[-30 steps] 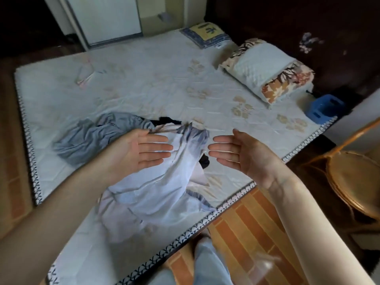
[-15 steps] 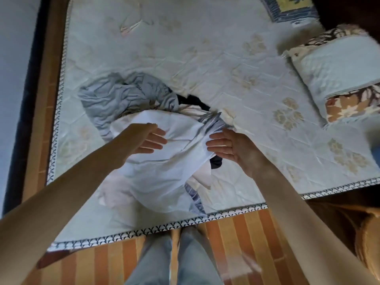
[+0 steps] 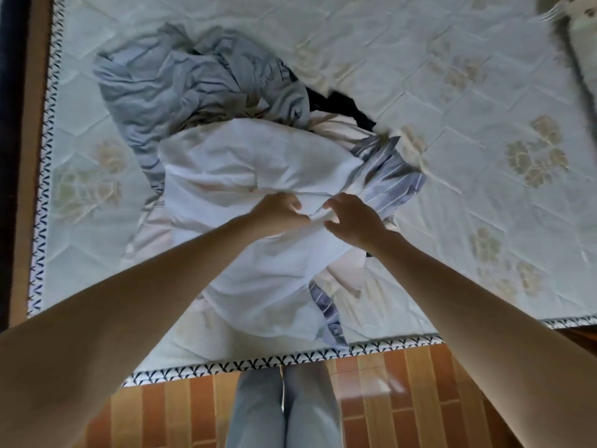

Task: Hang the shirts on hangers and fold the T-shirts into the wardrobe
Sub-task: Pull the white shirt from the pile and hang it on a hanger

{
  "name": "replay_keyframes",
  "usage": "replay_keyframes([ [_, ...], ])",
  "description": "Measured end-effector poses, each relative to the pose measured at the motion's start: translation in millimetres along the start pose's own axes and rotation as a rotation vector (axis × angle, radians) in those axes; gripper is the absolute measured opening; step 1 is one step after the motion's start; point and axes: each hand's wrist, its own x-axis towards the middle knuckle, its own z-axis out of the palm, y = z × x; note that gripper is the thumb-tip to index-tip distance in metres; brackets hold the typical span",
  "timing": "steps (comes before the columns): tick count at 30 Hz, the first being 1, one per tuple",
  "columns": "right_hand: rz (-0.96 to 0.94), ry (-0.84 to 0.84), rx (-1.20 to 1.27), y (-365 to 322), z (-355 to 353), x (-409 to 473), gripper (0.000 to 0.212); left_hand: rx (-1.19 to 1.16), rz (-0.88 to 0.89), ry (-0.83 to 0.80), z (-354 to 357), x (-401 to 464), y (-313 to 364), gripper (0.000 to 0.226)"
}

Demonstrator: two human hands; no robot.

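Note:
A heap of clothes lies on the mattress [image 3: 468,92]. On top is a white garment [image 3: 245,166]. Behind it sits a crumpled grey garment [image 3: 168,82], a striped blue-grey shirt [image 3: 391,169] pokes out at the right, and a bit of black cloth [image 3: 342,108] shows at the back. My left hand [image 3: 279,215] has its fingers curled into the white fabric near the heap's middle. My right hand [image 3: 352,218] is right beside it, its fingers bent down onto the same white garment and pinching a fold. No hangers or wardrobe are in view.
The mattress has a patterned black-and-white border [image 3: 290,357] along its near edge. Below it is an orange striped floor mat [image 3: 403,399] where my legs [image 3: 284,412] stand. A pillow corner [image 3: 581,37] shows at the top right, blurred.
The camera has tilted down over the heap. Both hands, held open and apart above the clothes a second ago, came down together and took hold of the white garment.

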Motion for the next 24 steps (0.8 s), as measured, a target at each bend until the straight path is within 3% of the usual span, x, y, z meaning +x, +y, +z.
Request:
replay_keyframes([
  [5, -0.014, -0.095, -0.323, 16.5, 47.7, 35.2, 0.067, 0.323, -0.063, -0.077, 65.0, 60.3, -40.9, 0.087],
  [8, -0.041, -0.032, -0.46, 19.8, 67.6, 47.7, 0.077, 0.435, -0.063, 0.003, 91.8, 76.8, -49.2, 0.092],
  [10, -0.04, 0.024, -0.526, 20.4, 76.3, 53.3, 0.072, 0.496, -0.046, 0.102, 102.8, 82.8, -51.5, 0.078],
  [14, -0.027, 0.141, -0.503, 18.7, 78.7, 53.9, 0.041, 0.51, 0.061, 0.271, 109.0, 84.7, -59.0, 0.032],
  [18, -0.035, 0.164, -0.474, 16.0, 64.8, 38.3, 0.029, 0.309, 0.118, 0.285, 97.3, 66.1, -58.9, 0.017],
  [24, -0.07, 0.272, -0.363, -1.6, 10.8, 7.1, 0.023, 0.187, 0.179, 0.268, 58.4, 14.9, -37.8, 0.005],
])
